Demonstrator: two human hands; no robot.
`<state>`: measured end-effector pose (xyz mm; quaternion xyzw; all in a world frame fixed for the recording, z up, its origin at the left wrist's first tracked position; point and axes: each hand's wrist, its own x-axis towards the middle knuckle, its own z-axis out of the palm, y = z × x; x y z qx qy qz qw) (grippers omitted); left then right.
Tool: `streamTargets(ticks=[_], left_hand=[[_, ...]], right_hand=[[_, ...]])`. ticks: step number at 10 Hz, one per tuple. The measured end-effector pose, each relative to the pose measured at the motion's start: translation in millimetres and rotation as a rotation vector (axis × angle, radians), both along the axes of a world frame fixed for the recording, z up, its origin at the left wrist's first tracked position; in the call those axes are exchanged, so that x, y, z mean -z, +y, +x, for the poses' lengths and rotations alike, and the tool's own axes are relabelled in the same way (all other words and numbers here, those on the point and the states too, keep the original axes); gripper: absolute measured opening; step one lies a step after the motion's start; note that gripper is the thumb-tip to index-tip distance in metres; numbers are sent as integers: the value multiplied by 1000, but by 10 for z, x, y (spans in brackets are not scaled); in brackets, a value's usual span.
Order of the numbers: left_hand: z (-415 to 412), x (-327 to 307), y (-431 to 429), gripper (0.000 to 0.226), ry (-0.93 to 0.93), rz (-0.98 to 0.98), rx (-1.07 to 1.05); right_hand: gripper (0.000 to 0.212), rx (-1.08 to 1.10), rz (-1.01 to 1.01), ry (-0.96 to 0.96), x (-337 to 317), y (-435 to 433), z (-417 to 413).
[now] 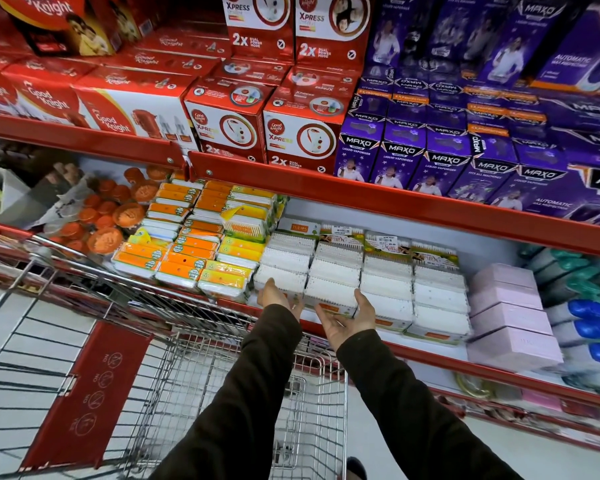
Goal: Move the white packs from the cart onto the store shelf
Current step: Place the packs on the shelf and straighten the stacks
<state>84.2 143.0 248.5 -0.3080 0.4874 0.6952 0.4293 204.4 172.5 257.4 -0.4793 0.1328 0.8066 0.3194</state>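
Observation:
Several white packs [333, 271] of cotton buds lie in rows on the lower store shelf [430, 362], with green and orange labels at their ends. My left hand [276, 294] is at the front of the left row, fingers apart, palm turned right. My right hand [349, 320] is palm up with fingers spread, its thumb against the front pack [329, 294] of the second row. That front pack sits between my two hands. Neither hand closes around a pack. The wire cart [243, 393] stands below my arms; its basket shows no packs.
Orange and yellow packs [187, 251] fill the shelf to the left, pink boxes [510, 313] and blue-capped bottles [589, 327] to the right. Red boxes [229, 126] and purple boxes [430, 161] stand on the shelf above. The cart's red seat flap [90, 393] is at lower left.

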Motion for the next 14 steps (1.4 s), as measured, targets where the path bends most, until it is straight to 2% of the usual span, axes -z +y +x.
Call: streamTargets(ticks=[1, 2, 3, 4, 5, 6, 7, 9, 10, 11, 12, 14], left_hand=[[41, -38, -26, 52, -21, 19, 3], [149, -87, -41, 45, 201, -166, 90], [371, -168, -88, 36, 1144, -490, 572], [400, -167, -16, 43, 1619, -614, 945], [403, -36, 241, 65, 1746, -676, 1407], [422, 96, 339, 67, 1777, -724, 1617], [479, 203, 379, 68, 1797, -797, 1662], [435, 212, 334, 66, 1846, -848, 1582], [330, 230, 269, 75, 1812, -891, 1519], [246, 227, 249, 69, 1760, -889, 1590], [250, 150, 246, 64, 1778, -864, 1561], [294, -262, -128, 67, 2060, -707, 1364]], right_hand=[[80, -59, 23, -51, -60, -19, -5], [67, -282, 123, -140, -216, -64, 21], [29, -656, 662, -613, -436, -69, 226], [28, -847, 1198, -1241, -392, 80, 473], [53, -1229, 1428, -1793, -78, 454, 799], [66, -1427, 1347, -1812, 129, 594, 893], [73, -1510, 1366, -1856, 315, 625, 950], [73, -1419, 1371, -1855, 272, 686, 1055], [75, -1365, 1284, -1924, 309, 724, 1183], [75, -1440, 1202, -1917, 345, 757, 1276], [71, -1388, 1207, -1894, 277, 736, 1257], [70, -1052, 1585, -1947, -323, 288, 1069]])
